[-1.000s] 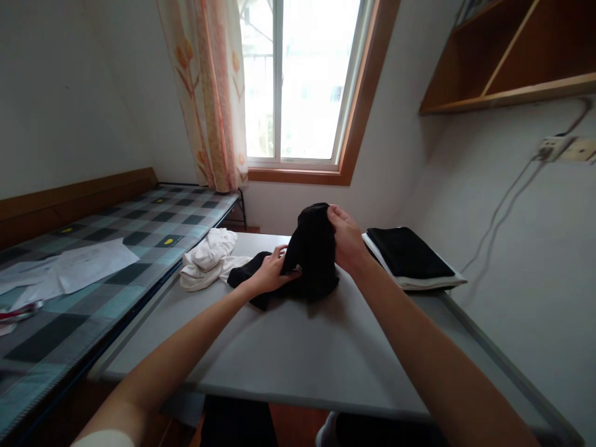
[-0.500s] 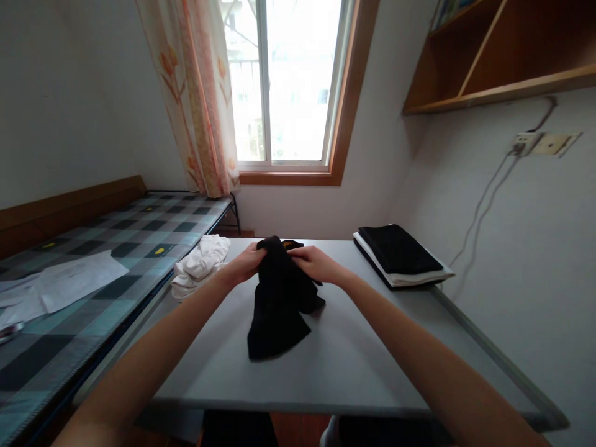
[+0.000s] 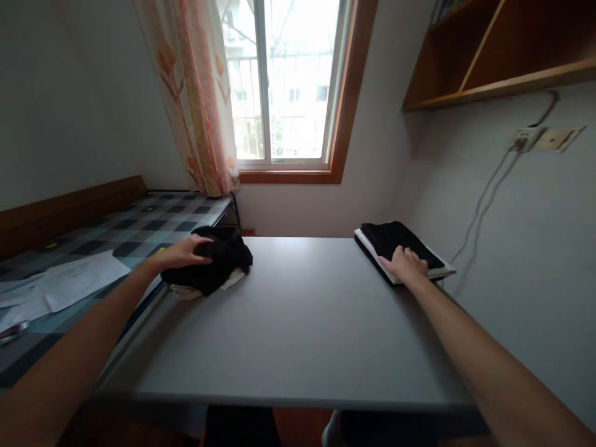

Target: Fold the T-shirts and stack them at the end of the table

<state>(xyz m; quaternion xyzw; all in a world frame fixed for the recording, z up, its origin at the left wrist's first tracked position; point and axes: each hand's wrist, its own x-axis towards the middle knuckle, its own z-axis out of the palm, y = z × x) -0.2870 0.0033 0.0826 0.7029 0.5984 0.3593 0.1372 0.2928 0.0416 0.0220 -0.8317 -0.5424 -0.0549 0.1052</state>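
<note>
left hand (image 3: 180,253) on black cloth (image 3: 228,249) over white cloth (image 3: 187,293), worktop's (image 3: 288,335) far left | right hand (image 3: 407,267) on stack (image 3: 388,233), far right | can't tell if either's gripping | stack's flat, left stuff's all rumpled tbh

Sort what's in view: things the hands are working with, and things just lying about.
Being worked with:
- black cloth, at the left hand
- white cloth, under it
- folded stack, under the right hand

Lying about, on the bed:
- papers
- small item, too blurred to name
</note>
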